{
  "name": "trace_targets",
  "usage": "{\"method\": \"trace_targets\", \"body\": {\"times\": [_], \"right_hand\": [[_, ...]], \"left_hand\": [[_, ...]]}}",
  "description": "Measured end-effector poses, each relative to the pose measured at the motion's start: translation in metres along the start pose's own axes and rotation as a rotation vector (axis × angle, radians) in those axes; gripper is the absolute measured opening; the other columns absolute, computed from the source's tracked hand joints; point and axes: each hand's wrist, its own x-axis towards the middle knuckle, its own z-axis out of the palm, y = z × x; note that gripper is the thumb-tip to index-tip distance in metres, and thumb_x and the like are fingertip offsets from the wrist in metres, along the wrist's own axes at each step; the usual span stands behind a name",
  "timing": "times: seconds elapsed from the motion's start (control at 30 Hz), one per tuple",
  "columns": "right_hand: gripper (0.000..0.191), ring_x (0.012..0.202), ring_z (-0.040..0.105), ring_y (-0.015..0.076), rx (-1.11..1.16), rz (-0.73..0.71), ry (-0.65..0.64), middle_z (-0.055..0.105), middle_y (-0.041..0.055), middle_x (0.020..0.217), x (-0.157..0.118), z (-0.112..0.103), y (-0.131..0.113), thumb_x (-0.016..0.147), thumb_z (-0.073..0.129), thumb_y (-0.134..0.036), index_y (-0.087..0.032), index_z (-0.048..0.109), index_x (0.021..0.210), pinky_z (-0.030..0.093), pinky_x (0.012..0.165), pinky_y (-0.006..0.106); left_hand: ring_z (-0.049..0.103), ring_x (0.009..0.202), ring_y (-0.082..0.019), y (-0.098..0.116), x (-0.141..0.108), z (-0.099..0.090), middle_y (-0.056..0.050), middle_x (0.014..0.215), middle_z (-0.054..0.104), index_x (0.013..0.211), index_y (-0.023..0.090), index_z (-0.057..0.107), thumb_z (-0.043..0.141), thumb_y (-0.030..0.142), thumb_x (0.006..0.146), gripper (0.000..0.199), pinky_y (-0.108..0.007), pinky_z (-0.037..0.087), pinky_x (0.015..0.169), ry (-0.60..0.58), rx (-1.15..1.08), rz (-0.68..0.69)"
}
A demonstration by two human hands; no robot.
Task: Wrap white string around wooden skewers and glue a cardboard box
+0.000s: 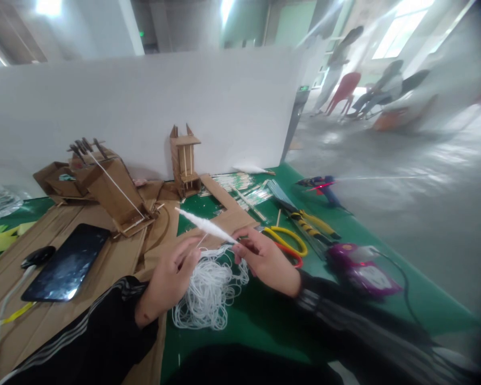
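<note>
My right hand (262,256) pinches the near end of a thin stick wound with white string (206,225), thickest around its middle and tapering toward both ends. The stick points up and to the left. My left hand (174,270) is closed on a strand of white string that runs up to the wound stick. Beneath and between both hands lies a loose, tangled heap of white string (208,294) on the green table (240,342). Scissors with yellow and orange handles (291,238) lie just beyond my right hand.
Cardboard structures (112,190) and a cardboard tower (185,166) stand at the back. A tablet (67,262) lies on cardboard at left. Packets of sticks (228,183), another wound stick (253,170), pliers (320,224), a glue gun (323,187) and a purple device (361,267) occupy the right.
</note>
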Motion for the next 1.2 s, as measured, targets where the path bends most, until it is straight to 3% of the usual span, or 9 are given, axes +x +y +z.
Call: {"method": "trace_targets", "body": {"times": [0.07, 0.13, 0.27, 0.43, 0.67, 0.8, 1.0, 1.1, 1.2], "right_hand": [[0.018, 0.062, 0.059, 0.0142, -0.138, -0.066, 0.053, 0.065, 0.002, 0.071, -0.002, 0.001, 0.002, 0.094, 0.047, -0.032, -0.018, 0.055, 0.102, 0.046, 0.058, 0.026], [0.019, 0.072, 0.063, 0.0168, -0.303, -0.144, 0.103, 0.069, 0.0054, 0.08, -0.003, 0.003, 0.003, 0.095, 0.046, -0.028, -0.019, 0.059, 0.104, 0.048, 0.066, 0.027], [0.024, 0.081, 0.067, 0.0185, -0.537, -0.252, 0.123, 0.071, 0.0084, 0.096, -0.006, 0.005, 0.006, 0.096, 0.042, -0.024, -0.021, 0.064, 0.106, 0.048, 0.07, 0.026], [0.026, 0.079, 0.067, 0.0172, -0.597, -0.288, 0.091, 0.071, 0.0081, 0.093, -0.007, 0.006, 0.008, 0.096, 0.042, -0.023, -0.021, 0.063, 0.11, 0.048, 0.066, 0.024], [0.025, 0.074, 0.066, 0.0152, -0.582, -0.283, 0.06, 0.071, 0.0069, 0.094, -0.009, 0.008, 0.006, 0.095, 0.042, -0.02, -0.021, 0.062, 0.11, 0.045, 0.066, 0.024], [0.025, 0.071, 0.064, 0.0159, -0.422, -0.195, -0.067, 0.07, 0.0052, 0.086, -0.009, 0.003, -0.004, 0.095, 0.045, -0.034, -0.018, 0.056, 0.112, 0.045, 0.063, 0.025], [0.039, 0.051, 0.048, 0.0094, -0.137, -0.055, -0.203, 0.055, -0.0013, 0.058, -0.007, -0.003, -0.01, 0.099, 0.034, -0.04, -0.016, 0.062, 0.087, 0.039, 0.054, 0.022], [0.039, 0.043, 0.039, 0.0072, 0.207, 0.066, -0.279, 0.049, -0.0041, 0.051, -0.004, -0.003, -0.006, 0.096, 0.038, -0.046, -0.015, 0.057, 0.083, 0.031, 0.043, 0.019], [0.035, 0.036, 0.027, 0.0054, 0.57, 0.174, -0.329, 0.042, -0.0079, 0.045, -0.002, -0.003, 0.0, 0.094, 0.042, -0.046, -0.015, 0.054, 0.082, 0.019, 0.035, 0.018]], "left_hand": [[0.067, 0.094, -0.025, -0.003, 0.001, 0.003, -0.012, 0.114, 0.068, 0.118, 0.018, 0.065, 0.061, 0.035, 0.084, 0.038, -0.031, 0.053, 0.076, -0.007, -0.042, -0.055], [0.066, 0.101, -0.026, -0.006, 0.003, 0.005, -0.013, 0.117, 0.068, 0.118, 0.016, 0.064, 0.062, 0.039, 0.083, 0.042, -0.032, 0.053, 0.082, -0.009, -0.087, -0.103], [0.07, 0.077, -0.022, -0.01, 0.006, 0.006, -0.008, 0.088, 0.074, 0.102, 0.015, 0.067, 0.065, 0.044, 0.081, 0.036, -0.029, 0.055, 0.068, -0.035, -0.226, -0.203], [0.064, 0.056, -0.015, -0.006, 0.004, 0.008, -0.002, 0.066, 0.07, 0.093, 0.015, 0.067, 0.066, 0.043, 0.08, 0.031, -0.024, 0.052, 0.054, -0.028, -0.35, -0.252], [0.065, 0.064, -0.018, -0.003, 0.003, 0.011, -0.004, 0.073, 0.071, 0.106, 0.013, 0.068, 0.068, 0.046, 0.077, 0.044, -0.026, 0.052, 0.058, -0.058, -0.372, -0.294], [0.062, 0.06, -0.014, -0.006, 0.004, 0.007, -0.002, 0.072, 0.069, 0.104, 0.015, 0.068, 0.067, 0.045, 0.078, 0.04, -0.023, 0.049, 0.055, -0.016, -0.373, -0.268], [0.058, 0.057, -0.014, -0.009, 0.005, 0.002, 0.001, 0.061, 0.061, 0.107, 0.019, 0.069, 0.061, 0.045, 0.084, 0.036, -0.022, 0.045, 0.051, 0.037, -0.262, -0.17], [0.062, 0.071, -0.018, -0.007, 0.004, 0.002, -0.002, 0.067, 0.064, 0.104, 0.02, 0.07, 0.052, 0.041, 0.089, 0.031, -0.026, 0.049, 0.063, -0.014, -0.126, -0.075], [0.063, 0.087, -0.021, -0.003, 0.003, 0.003, -0.006, 0.088, 0.069, 0.098, 0.019, 0.07, 0.049, 0.038, 0.091, 0.03, -0.03, 0.049, 0.078, -0.062, -0.037, -0.021]]}}
